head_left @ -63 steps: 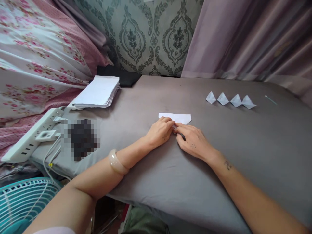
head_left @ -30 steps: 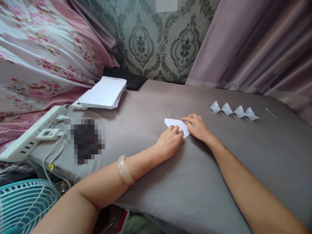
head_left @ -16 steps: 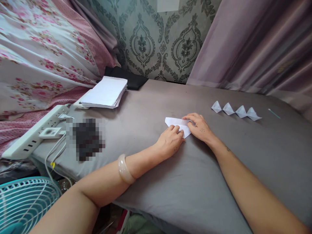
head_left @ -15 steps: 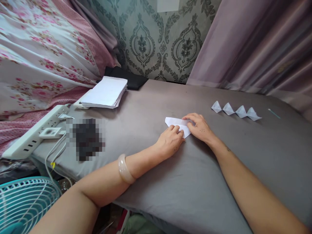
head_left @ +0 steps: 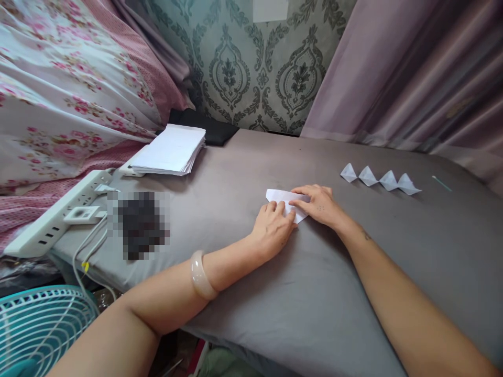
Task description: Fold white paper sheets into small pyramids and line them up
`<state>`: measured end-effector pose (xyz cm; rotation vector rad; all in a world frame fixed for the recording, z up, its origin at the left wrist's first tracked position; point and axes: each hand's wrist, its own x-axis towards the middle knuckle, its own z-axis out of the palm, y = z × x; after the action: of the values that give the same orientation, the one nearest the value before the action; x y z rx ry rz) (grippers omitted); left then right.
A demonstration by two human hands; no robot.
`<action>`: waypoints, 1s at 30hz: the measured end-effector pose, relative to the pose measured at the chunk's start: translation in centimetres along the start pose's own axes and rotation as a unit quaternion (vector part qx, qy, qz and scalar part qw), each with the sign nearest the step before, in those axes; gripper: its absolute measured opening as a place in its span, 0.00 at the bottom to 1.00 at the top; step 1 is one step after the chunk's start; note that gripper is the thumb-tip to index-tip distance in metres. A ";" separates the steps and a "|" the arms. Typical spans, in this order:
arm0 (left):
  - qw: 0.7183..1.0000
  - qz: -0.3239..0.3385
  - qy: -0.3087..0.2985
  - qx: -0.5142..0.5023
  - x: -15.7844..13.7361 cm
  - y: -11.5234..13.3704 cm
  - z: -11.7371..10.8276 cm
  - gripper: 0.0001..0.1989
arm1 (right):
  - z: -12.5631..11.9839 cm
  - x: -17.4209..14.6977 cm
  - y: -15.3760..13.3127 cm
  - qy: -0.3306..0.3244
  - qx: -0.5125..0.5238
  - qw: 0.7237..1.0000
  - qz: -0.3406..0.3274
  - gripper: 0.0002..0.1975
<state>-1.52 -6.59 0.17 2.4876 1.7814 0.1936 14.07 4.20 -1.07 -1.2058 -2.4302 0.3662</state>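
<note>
A small white folded paper lies on the grey cloth, its wide edge away from me and its narrower part toward me. My left hand holds the near left part down with bent fingertips, the thumb at the lower edge. From the right, my right hand grips the paper, index finger along the far edge and thumb on its face. Both hands cover part of the paper. To the right stand several folded white paper pieces in a row, pointed tops up.
A stack of white paper lies at the back left, by a black item. At left are a white power strip with cables and a pixelated dark patch. A cotton swab lies far right; a turquoise fan stands below left.
My right thumb has moved left across the paper's face, and the right hand has shifted slightly. My left fingers have slid a little left. The paper stays in place.
</note>
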 end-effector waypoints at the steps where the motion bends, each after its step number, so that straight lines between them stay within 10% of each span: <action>1: 1.000 -0.010 0.001 0.005 -0.1 0.1 0.0 0.19 | -0.1 0.1 -0.1 -0.008 -0.001 1.000 0.006 0.12; 12: 0.999 -0.027 0.036 -0.012 -0.4 -0.4 0.4 0.19 | -0.3 0.6 0.0 -0.035 0.053 0.996 0.055 0.07; 22: 0.982 -0.041 0.141 -0.118 3.4 -5.8 0.9 0.25 | 0.1 0.5 0.2 -0.036 0.051 0.997 0.048 0.08; 30: 0.973 -0.067 0.020 -0.219 4.6 -7.6 -0.2 0.15 | -1.1 0.3 0.1 -0.065 0.052 0.995 0.052 0.07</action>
<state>-7.25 0.21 -0.40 2.0619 1.6893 0.5630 14.43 4.57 -0.06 -1.3032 -2.4268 0.6121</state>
